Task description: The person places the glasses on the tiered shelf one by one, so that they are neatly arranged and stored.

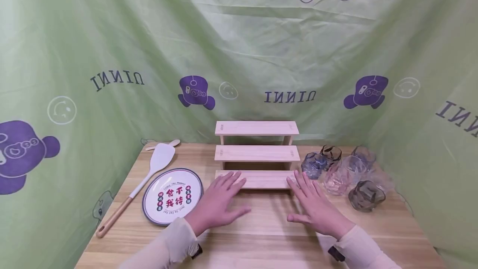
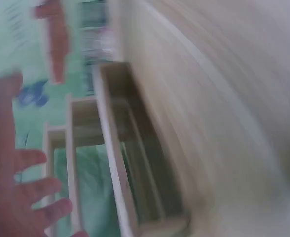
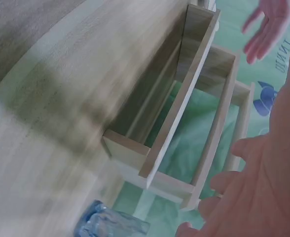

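A three-tier wooden step shelf (image 1: 257,152) stands at the back middle of the table. My left hand (image 1: 221,202) is held out near the left end of its lowest step, fingers spread and thumb pointing inward. At the right end, my right hand (image 1: 315,206) mirrors it, palm down with fingers spread. In the head view the fingertips of both hands overlap the lowest step. Neither hand holds anything. In the right wrist view the right hand (image 3: 253,182) appears beside the shelf (image 3: 184,108), with the left hand (image 3: 271,27) beyond it.
Left of the shelf lie a round plate (image 1: 172,196) with printed characters, a long white turner (image 1: 141,186) with a wooden handle, and a small spoon (image 1: 173,143). Several clear and tinted glasses (image 1: 367,196) cluster at the right. Green printed cloth (image 1: 239,53) encloses the wooden table (image 1: 257,240).
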`<state>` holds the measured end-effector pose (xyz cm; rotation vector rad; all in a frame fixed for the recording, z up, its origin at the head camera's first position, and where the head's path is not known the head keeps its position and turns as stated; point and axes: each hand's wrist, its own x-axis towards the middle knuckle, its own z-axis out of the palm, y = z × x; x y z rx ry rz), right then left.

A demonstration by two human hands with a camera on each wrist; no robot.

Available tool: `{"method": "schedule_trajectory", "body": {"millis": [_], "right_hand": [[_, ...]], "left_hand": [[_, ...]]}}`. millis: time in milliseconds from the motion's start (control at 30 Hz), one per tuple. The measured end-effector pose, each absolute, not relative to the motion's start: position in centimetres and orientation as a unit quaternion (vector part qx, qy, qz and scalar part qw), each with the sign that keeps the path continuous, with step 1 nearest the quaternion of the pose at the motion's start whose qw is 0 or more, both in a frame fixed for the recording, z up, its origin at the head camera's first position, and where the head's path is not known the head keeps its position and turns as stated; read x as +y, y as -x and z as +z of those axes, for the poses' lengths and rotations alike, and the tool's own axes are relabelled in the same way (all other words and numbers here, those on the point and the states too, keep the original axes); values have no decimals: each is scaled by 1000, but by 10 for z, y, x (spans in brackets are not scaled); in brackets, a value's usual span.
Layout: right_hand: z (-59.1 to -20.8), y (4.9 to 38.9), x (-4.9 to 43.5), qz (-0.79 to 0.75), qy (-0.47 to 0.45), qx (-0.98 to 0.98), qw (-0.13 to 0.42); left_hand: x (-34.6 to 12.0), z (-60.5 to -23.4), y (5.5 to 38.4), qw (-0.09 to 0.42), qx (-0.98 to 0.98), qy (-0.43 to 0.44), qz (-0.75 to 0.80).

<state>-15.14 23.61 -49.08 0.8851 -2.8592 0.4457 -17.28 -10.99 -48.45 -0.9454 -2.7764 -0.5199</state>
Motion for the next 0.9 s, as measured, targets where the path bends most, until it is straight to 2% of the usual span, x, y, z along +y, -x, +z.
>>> {"method": "schedule_trajectory", "body": {"millis": [67, 200, 333, 400, 600, 900], "right_hand": [[-490, 152, 237, 170, -279, -944, 54], [-494, 156, 242, 210, -259, -940, 75], [-498, 157, 250, 253, -239, -930, 113], [-500, 156, 256, 276, -225, -927, 123], [-502, 148, 286, 310, -189, -918, 160], [-496, 136, 346, 366, -119, -891, 243]], "left_hand": [[-109, -486, 174, 62, -913, 242, -323], [-111, -489, 182, 37, -793, 32, -608], [-117, -499, 190, 33, -695, -118, -709], [-118, -504, 190, 24, -675, -144, -723], [-114, -514, 192, -17, -649, -138, -748], [-111, -517, 195, -39, -587, -195, -784]]}}
